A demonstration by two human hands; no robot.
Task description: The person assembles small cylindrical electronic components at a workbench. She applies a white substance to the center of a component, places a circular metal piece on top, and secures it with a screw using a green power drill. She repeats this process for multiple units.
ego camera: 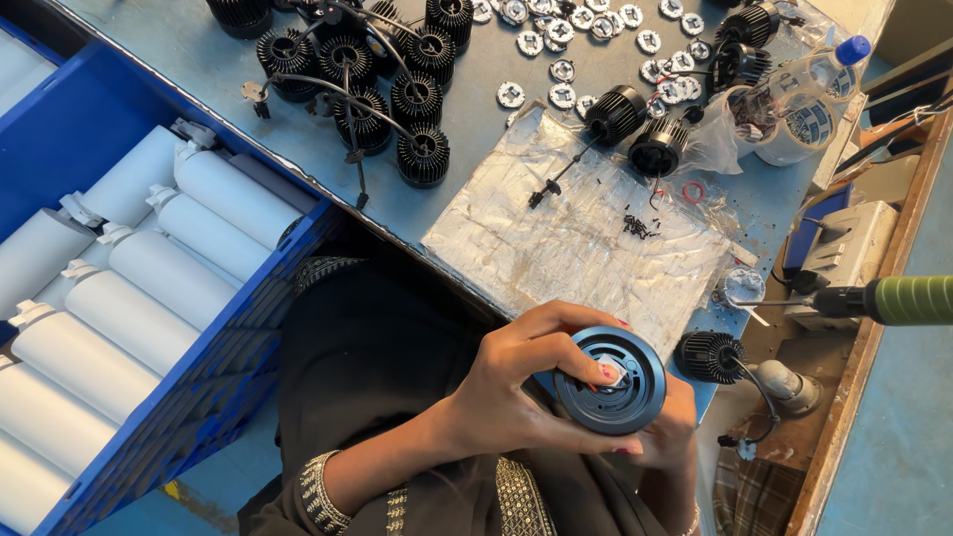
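Head view, hands: the left hand (516, 392) is wrapped around the round dark grey metal housing (610, 380), fingertips pressing a small white part in its middle; the right hand (667, 437) cups it from below.
Advice: better to keep the housing level and press straight.
Surfaces: crinkled silver foil sheet (581, 238) lies just above the housing; black ribbed heat sinks (397, 89) further up.

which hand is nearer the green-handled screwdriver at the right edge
Right. The right hand sits under the round black housing, on the side toward the screwdriver. The left hand grips the housing from the far side.
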